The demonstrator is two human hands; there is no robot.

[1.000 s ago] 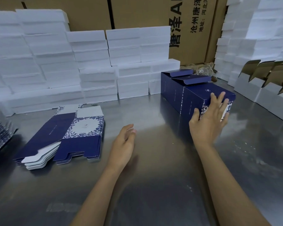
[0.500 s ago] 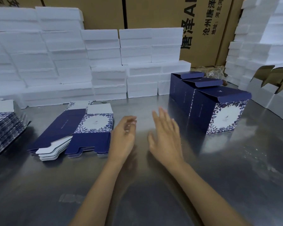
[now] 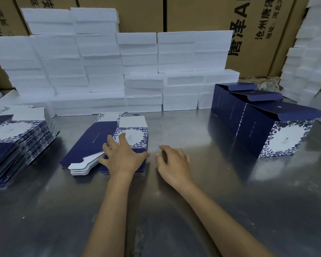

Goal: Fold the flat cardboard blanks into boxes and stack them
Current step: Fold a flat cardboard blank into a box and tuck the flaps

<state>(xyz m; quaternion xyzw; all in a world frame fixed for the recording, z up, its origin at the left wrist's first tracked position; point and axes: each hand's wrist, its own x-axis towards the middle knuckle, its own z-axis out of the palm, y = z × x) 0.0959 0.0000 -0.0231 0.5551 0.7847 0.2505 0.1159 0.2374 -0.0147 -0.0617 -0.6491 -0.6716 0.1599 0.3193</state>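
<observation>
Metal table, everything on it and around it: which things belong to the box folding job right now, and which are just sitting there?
Part of the job:
small stack of flat blanks, under the left hand
right hand, beside it, holding nothing
bigger blank pile
folded blue boxes

Just sitting there:
white foam blocks
brown cartons
metal table

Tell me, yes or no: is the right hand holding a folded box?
No. The right hand hovers over the bare metal table with loosely curled fingers, apart from the folded boxes farther right.
</observation>
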